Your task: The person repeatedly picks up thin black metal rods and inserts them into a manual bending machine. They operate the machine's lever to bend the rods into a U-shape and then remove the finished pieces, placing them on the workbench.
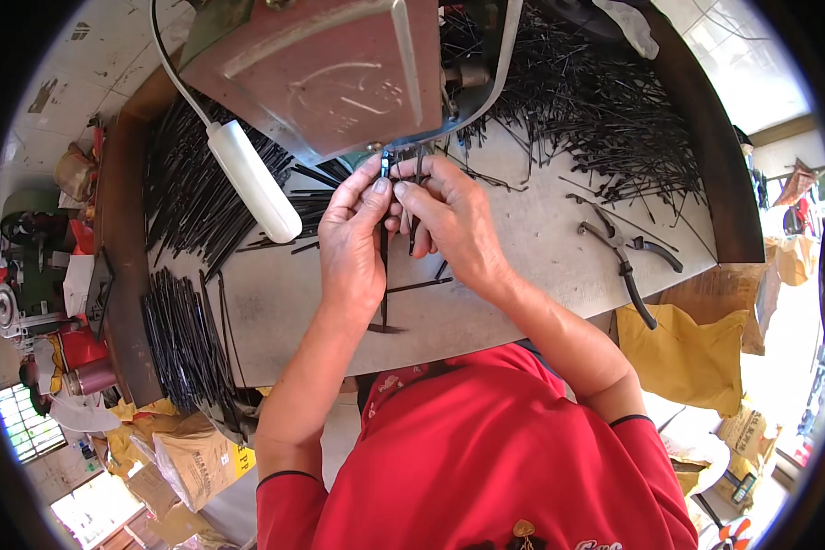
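Observation:
Both hands meet just below the front of a reddish-brown machine (pixel 325 78). My left hand (pixel 353 243) is closed in a pinch on a thin black rod (pixel 384 266), which hangs down between the hands toward the metal tabletop. A small shiny end of the rod shows at the fingertips, close under the machine. My right hand (pixel 454 220) is closed too, its thumb and finger beside that end. A second short dark strip (pixel 415 234) stands between its fingers. Exactly how the tips touch the rod is partly hidden.
A white oblong lamp (pixel 255 183) hangs on a cord at the left. Bundles of black rods (pixel 188 183) lie left, with another stack (pixel 183 339) nearer. A tangled heap of thin black pieces (pixel 605 119) covers the back right. Pliers (pixel 628 252) rest at the right, inside the raised rim (pixel 720 137).

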Tool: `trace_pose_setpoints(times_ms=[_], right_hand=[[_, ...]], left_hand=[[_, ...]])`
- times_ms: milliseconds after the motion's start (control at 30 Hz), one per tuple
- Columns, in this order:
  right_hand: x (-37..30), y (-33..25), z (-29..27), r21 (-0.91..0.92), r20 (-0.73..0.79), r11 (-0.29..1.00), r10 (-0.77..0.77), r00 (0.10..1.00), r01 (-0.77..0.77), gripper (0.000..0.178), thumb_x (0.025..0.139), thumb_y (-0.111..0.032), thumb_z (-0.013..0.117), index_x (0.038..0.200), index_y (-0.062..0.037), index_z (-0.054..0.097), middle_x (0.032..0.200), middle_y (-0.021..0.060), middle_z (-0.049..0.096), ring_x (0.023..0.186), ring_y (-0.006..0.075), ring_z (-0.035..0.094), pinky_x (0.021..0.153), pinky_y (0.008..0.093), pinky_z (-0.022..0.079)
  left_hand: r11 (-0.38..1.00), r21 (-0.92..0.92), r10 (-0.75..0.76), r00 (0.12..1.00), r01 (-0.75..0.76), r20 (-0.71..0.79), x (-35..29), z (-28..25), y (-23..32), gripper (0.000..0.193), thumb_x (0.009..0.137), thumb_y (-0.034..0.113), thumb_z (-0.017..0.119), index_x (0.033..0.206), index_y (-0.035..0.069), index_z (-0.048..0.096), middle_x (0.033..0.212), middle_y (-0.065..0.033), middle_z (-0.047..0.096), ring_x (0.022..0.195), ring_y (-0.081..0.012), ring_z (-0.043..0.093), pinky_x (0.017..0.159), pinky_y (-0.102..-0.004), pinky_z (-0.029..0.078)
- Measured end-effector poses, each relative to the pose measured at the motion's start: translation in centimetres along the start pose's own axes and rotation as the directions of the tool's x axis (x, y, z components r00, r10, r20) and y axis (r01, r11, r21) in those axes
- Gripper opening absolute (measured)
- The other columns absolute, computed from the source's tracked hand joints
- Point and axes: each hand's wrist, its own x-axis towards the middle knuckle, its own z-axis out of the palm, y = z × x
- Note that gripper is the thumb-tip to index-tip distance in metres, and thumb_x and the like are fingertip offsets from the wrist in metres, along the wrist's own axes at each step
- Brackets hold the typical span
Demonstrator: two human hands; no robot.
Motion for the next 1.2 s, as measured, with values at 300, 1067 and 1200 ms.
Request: trace_pose_setpoints(times_ms=[300, 1067, 1200], right_hand=[[0.4, 0.4, 0.1, -0.065, -0.035, 0.997, -0.039, 0.999, 0.037, 0.019, 0.087, -0.009, 0.054, 0.099, 0.0055, 0.056, 0.067, 0.0079, 0.061, 0.051, 0.0104, 0.058, 0.039, 0.0245, 0.045], [1.0, -0.1, -1.6, -0.049, 0.202, 0.997, 0.065, 0.977, -0.056, 0.030, 0.089, -0.019, 0.062, 0.109, 0.0026, 0.054, 0.066, 0.0037, 0.057, 0.051, 0.0092, 0.057, 0.049, 0.0213, 0.045], [0.9, -0.7, -1.5, -0.148, 0.205, 0.986, 0.112, 0.972, -0.082, 0.031, 0.085, -0.018, 0.067, 0.109, 0.0004, 0.058, 0.065, 0.0026, 0.057, 0.049, 0.0068, 0.052, 0.042, 0.0210, 0.039]], left_hand=[[0.998, -0.050, 0.033, 0.997, -0.036, -0.064, 0.0, 0.3, -1.0, 0.033, 0.091, 0.003, 0.056, 0.124, -0.002, 0.052, 0.087, -0.0034, 0.060, 0.069, -0.0073, 0.051, 0.060, -0.0218, 0.045], [0.954, 0.240, -0.194, 0.980, 0.179, 0.041, -3.3, -0.8, 1.3, 0.033, 0.090, 0.009, 0.060, 0.118, -0.001, 0.045, 0.092, -0.0080, 0.062, 0.078, -0.0152, 0.064, 0.069, -0.0268, 0.055], [0.909, 0.416, -0.084, 0.993, 0.041, 0.088, -4.2, -1.1, 0.7, 0.034, 0.089, 0.009, 0.062, 0.118, 0.000, 0.048, 0.092, -0.0072, 0.062, 0.079, -0.0157, 0.065, 0.072, -0.0298, 0.056]])
